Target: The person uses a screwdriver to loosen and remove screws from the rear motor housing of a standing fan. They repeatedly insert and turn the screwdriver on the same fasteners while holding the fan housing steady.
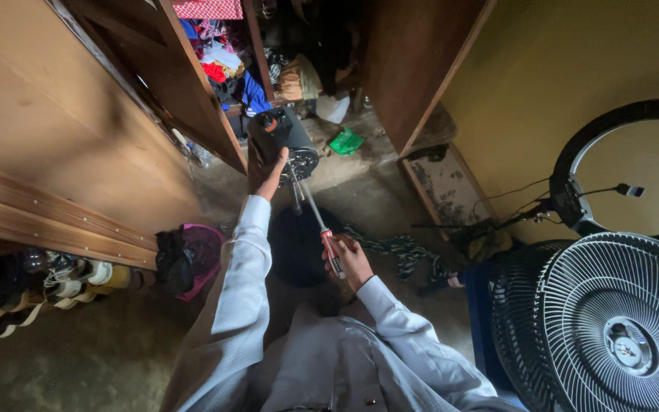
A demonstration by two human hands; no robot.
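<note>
Black fan motor (284, 141) steadied by left hand (272, 175); right hand (351, 259) gripping red-handled screwdriver (320, 226), tip at motor.

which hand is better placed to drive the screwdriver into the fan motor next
Probably the right hand: it already grips the red-handled screwdriver, whose shaft points up at the black fan motor. The left hand is stretched out against the motor's side, steadying it.
</note>
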